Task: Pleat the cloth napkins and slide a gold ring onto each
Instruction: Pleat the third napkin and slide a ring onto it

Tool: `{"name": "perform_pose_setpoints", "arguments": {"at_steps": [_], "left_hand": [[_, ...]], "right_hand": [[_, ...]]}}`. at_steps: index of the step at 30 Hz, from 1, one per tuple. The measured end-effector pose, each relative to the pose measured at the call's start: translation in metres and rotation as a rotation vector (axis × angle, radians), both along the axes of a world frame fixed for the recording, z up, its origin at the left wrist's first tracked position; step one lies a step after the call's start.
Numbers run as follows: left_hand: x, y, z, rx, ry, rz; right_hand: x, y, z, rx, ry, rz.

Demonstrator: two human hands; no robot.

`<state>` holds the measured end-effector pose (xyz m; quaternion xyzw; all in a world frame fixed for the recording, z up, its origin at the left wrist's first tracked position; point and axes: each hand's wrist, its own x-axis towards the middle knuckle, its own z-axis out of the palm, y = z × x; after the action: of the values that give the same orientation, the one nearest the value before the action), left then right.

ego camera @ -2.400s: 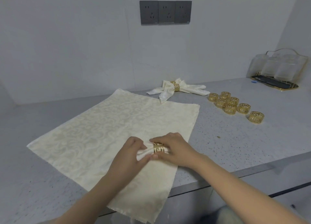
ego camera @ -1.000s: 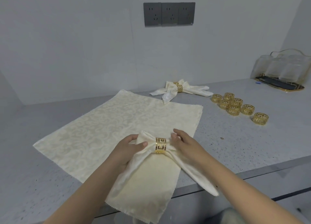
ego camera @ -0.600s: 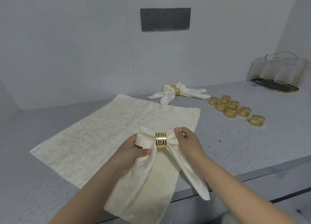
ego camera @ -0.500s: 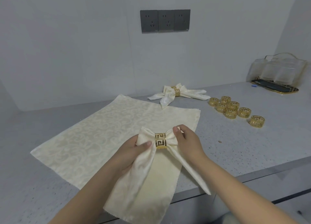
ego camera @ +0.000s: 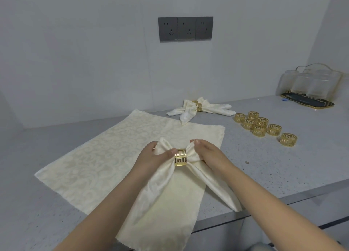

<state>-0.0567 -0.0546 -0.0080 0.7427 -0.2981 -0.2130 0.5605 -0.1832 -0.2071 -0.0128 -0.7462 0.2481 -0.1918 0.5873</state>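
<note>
Gently, both hands pinch a bow-shaped damask napkin [ego camera: 164,177] cinched by a fretwork ring [ego camera: 180,157].

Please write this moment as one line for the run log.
step: spreading bow | left hand: pinches ringed napkin | right hand: pinches it too | gold ring: on | spare rings: on counter

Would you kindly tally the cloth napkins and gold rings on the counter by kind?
Ringed napkins: 2, one held in both hands, one at the back
Flat napkins: 1
Loose gold rings: 7
Rings on napkins: 2
Total: 12
</note>
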Motion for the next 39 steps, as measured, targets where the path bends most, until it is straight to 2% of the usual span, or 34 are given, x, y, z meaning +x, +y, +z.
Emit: {"name": "perform_pose_setpoints", "arguments": {"at_steps": [3, 5, 9, 13, 16, 20, 23, 28, 34, 39], "left_hand": [[0.010, -0.006, -0.010, -0.050, 0.108, 0.064], [0.015, -0.009, -0.013, -0.061, 0.159, 0.065], [0.021, -0.022, -0.015, -0.013, 0.159, -0.015], [0.027, -0.043, -0.012, 0.030, 0.082, -0.067], [0.031, -0.062, -0.007, 0.077, 0.029, -0.104], [0.036, -0.089, 0.001, 0.062, 0.084, -0.093], [0.043, -0.109, 0.002, 0.022, 0.148, -0.071], [0.061, -0.145, 0.003, -0.043, 0.158, 0.029], [0.079, -0.189, -0.001, -0.041, 0.095, 0.038], [0.090, -0.238, -0.003, -0.029, 0.004, 0.074]], "right_hand": [[-0.001, -0.003, -0.002, 0.572, -0.135, 0.064], [-0.003, -0.006, 0.000, 0.681, -0.183, 0.037], [0.000, -0.012, -0.006, 0.541, -0.183, -0.092], [0.006, -0.023, -0.010, 0.165, -0.182, -0.276], [0.008, -0.032, -0.010, -0.007, -0.184, -0.322], [0.014, -0.057, -0.008, -0.142, -0.124, -0.325], [0.022, -0.082, 0.000, -0.152, -0.033, -0.293], [0.039, -0.114, 0.017, 0.059, -0.019, -0.311], [0.063, -0.157, 0.010, -0.036, -0.050, -0.402], [0.086, -0.203, 0.007, -0.278, 0.021, -0.452]]}}
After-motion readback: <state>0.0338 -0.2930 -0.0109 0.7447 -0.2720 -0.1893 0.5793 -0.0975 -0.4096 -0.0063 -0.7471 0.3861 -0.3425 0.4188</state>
